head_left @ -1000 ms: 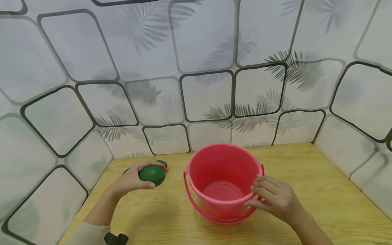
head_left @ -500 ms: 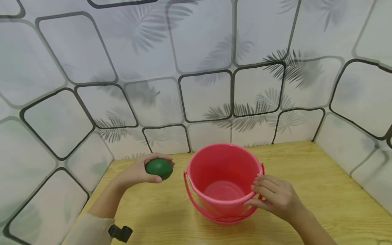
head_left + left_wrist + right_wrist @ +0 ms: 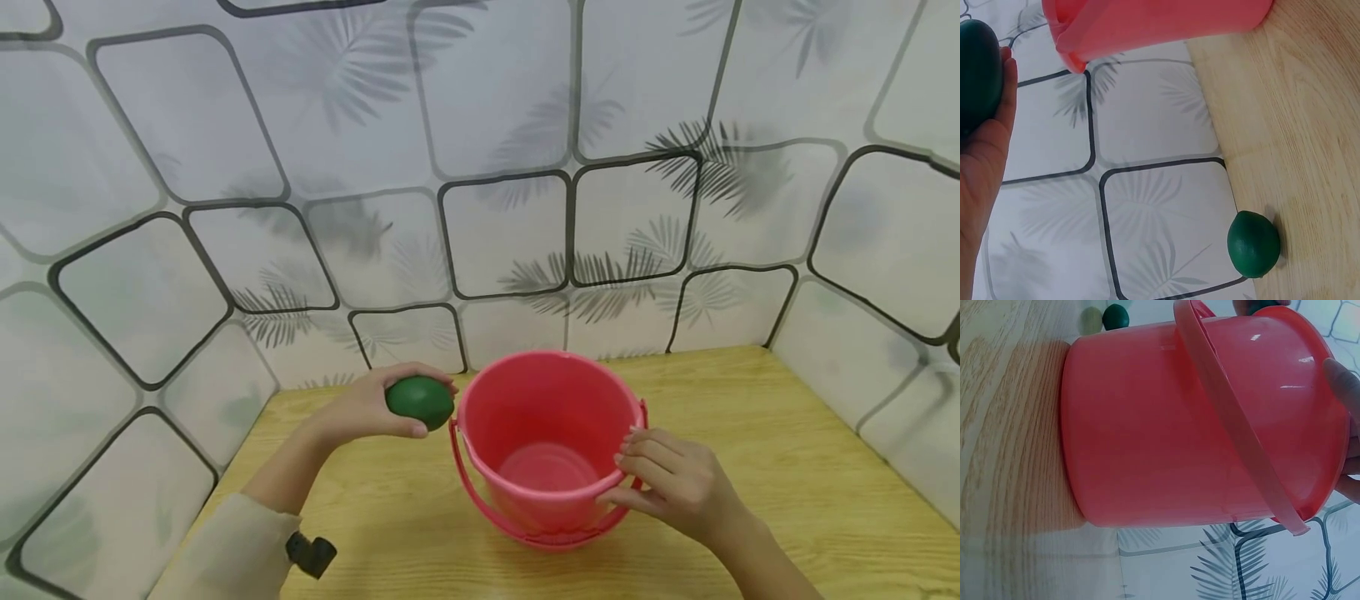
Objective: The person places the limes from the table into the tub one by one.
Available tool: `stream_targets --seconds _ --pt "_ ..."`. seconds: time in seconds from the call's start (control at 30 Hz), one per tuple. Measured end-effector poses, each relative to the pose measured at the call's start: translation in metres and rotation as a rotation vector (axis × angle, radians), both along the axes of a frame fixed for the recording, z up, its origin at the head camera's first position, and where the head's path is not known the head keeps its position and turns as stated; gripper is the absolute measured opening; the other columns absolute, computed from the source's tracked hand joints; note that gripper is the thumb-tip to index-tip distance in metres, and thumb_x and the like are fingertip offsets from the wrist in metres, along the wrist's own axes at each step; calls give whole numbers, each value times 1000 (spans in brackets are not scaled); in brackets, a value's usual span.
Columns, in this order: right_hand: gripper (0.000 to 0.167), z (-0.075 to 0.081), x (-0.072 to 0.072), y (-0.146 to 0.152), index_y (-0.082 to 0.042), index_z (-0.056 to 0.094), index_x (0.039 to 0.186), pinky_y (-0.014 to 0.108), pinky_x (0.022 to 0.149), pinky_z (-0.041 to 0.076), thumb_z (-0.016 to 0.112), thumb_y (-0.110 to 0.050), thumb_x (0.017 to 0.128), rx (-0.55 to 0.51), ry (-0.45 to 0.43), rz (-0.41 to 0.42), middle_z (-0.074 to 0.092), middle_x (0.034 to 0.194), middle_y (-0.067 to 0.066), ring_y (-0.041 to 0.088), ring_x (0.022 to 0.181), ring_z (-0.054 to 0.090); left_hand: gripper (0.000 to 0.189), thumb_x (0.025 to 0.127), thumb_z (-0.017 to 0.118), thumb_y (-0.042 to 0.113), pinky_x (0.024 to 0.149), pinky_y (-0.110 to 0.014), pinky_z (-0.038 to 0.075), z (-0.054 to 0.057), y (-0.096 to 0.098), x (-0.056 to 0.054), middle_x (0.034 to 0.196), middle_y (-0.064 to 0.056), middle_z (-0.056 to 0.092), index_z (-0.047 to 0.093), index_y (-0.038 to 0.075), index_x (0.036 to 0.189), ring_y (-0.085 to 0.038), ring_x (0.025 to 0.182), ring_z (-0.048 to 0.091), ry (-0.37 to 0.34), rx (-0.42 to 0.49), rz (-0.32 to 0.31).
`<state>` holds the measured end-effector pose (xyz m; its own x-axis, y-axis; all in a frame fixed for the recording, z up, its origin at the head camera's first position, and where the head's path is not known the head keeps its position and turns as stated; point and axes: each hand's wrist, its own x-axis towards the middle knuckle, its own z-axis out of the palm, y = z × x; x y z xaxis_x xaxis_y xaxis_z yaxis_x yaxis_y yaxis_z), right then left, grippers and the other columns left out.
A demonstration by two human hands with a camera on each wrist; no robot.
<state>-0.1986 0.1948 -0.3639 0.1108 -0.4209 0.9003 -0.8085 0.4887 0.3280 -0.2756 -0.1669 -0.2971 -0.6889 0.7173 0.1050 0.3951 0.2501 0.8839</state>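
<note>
A smooth dark green egg-shaped fruit point(image 3: 420, 402) is held in my left hand point(image 3: 362, 410), thumb below and fingers over the top. That hand is above the table, just left of the bucket's rim. The pink plastic bucket point(image 3: 551, 508) stands upright with its handle point(image 3: 480, 504) hanging down in front. My right hand point(image 3: 678, 485) grips the rim at the right, with fingers over the edge and thumb outside. Another green fruit point(image 3: 1254, 244) with a pointed tip lies on the table in the left wrist view. The head view does not show it.
The wood-grain table point(image 3: 757, 467) carries the bucket. Behind it and along both sides stand white wall panels point(image 3: 506, 237) with dark outlined squares and leaf prints. A small black device point(image 3: 311, 554) sits at the left sleeve point(image 3: 232, 550).
My left hand has lifted the green fruit and carried it right and slightly up, close to the bucket's left rim. My right hand and the bucket have stayed in place.
</note>
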Motion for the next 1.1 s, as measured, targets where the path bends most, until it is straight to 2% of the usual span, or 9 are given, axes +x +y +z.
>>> stream_targets --seconds 0.2,0.4,0.57,0.77,1.1 --pt "46 1 1 -2 -4 66 62 29 48 53 63 -43 88 -7 4 10 64 63 7 19 56 61 56 81 75 13 82 -41 54 -1 9 -1 127 -11 56 51 7 131 -29 105 57 -2 49 -9" --pt "46 -1 1 -1 -4 66 61 29 48 52 64 -43 87 -14 0 2 64 63 7 19 56 61 58 81 75 13 81 -41 54 -1 17 -2 126 -10 54 50 4 132 -28 102 59 -7 22 -5" --pt "46 -3 1 0 -5 66 62 29 49 53 64 -43 87 -13 -7 -4 65 63 7 19 56 61 57 81 76 18 81 -41 54 1 26 0 125 -12 54 52 7 131 -29 103 57 -25 15 -29" --pt "46 -3 1 0 -5 67 62 29 49 53 63 -43 87 -5 -13 -7 65 64 7 19 57 61 56 79 78 22 79 -39 54 -1 38 1 122 -9 56 55 13 129 -28 101 58 -4 -1 -9" --pt "46 0 0 -1 -4 66 62 28 48 52 63 -42 88 -2 1 -2 64 63 7 19 55 61 58 77 79 22 79 -40 54 -4 56 -1 126 -11 54 54 14 129 -28 104 57 -3 33 -29"
